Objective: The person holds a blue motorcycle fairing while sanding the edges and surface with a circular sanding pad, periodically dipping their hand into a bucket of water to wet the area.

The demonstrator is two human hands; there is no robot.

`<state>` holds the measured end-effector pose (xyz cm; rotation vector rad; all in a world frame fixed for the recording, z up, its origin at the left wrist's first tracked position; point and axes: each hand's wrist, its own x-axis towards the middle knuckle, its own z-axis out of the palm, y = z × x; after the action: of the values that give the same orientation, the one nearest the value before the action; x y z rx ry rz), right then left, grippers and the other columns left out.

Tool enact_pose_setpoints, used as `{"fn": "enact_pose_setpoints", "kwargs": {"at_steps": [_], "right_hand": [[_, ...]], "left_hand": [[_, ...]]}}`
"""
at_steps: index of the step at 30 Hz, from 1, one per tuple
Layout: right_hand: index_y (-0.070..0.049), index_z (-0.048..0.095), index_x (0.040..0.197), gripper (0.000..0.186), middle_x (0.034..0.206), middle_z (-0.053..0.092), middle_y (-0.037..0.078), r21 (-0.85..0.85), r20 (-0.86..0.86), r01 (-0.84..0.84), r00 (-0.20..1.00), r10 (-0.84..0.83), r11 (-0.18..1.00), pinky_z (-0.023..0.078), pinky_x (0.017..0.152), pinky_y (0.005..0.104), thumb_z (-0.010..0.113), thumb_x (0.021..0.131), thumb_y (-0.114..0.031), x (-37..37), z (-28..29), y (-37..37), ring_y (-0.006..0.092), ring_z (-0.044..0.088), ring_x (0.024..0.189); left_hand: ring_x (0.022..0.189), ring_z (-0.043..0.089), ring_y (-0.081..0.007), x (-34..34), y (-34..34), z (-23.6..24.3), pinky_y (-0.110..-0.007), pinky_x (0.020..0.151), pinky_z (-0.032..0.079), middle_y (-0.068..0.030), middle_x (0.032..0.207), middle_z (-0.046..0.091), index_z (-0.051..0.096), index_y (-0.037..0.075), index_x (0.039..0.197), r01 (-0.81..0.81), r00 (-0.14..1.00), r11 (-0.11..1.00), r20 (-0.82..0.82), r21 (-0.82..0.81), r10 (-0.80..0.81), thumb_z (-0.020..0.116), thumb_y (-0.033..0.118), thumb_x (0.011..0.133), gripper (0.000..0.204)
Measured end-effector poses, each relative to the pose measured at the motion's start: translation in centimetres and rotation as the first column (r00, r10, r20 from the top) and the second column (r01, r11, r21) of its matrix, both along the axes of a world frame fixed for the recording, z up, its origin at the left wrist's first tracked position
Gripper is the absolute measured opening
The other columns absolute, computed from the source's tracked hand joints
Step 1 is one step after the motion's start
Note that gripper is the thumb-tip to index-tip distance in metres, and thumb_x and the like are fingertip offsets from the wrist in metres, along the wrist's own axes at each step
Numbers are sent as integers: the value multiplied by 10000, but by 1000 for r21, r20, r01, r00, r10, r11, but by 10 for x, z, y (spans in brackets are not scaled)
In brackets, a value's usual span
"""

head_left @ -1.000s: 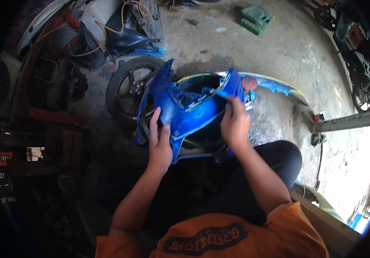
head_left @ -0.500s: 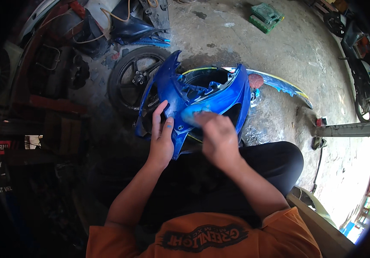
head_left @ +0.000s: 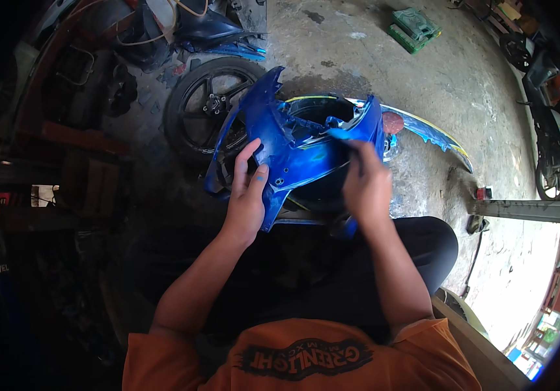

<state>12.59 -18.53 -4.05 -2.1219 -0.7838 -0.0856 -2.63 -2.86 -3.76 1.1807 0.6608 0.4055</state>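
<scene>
A glossy blue motorcycle fairing panel [head_left: 264,120], with jagged upper points and screw holes, stands tilted before my crossed legs. My left hand [head_left: 247,208] grips its lower left edge, thumb on the front face and fingers behind; the thumb has a blue smear. Over the panel's right part is my right hand [head_left: 368,189], its fingers closed on a light-blue piece [head_left: 338,133] lying against the upper edge. Motion blurs this hand, and I cannot make out the piece's material. Wet-looking streaks mark the panel's middle.
A black spoked wheel [head_left: 211,104] lies left of the panel. Behind it stretches a long blue-and-yellow panel [head_left: 423,127], with a reddish disc [head_left: 392,122] near its left part. A green case [head_left: 413,29] sits farther off on the concrete floor. Dark body parts [head_left: 208,29] lie at the upper left.
My right hand has moved right and the light-blue piece up and right, from the panel's middle to its upper edge. My left hand keeps its hold; the panel has shifted slightly.
</scene>
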Motion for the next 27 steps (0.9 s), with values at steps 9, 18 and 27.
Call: {"fn": "enact_pose_setpoints", "kwargs": {"at_steps": [9,18,27], "right_hand": [[-19,710,1201,318,1064,746,272,3,107,-213,972,211,977,600,808,510,606,926,105,-26,15,-1,470,743,982],[-52,735,1214,439,1188,751,210,-84,305,-305,898,316,949,610,920,479,566,843,110,-35,21,4,409,733,1092],[-36,751,1215,414,1224,767,198,-45,257,-176,949,182,983,563,963,483,589,864,112,-7,0,-1,424,730,1093]], "left_hand": [[1253,550,-164,-2,-3,2,-339,1099,453,-113,1458,547,400,215,1613,-3,1000,1000,-11,-29,2,487,143,1154,473],[1111,573,-108,-2,-5,4,-300,1057,460,-70,1273,619,424,190,1590,-18,997,999,-70,37,21,503,108,1138,466],[943,590,-96,-6,-11,7,-325,848,583,-70,1098,630,349,176,1616,25,999,1000,-48,-8,-25,484,26,1108,546]]}}
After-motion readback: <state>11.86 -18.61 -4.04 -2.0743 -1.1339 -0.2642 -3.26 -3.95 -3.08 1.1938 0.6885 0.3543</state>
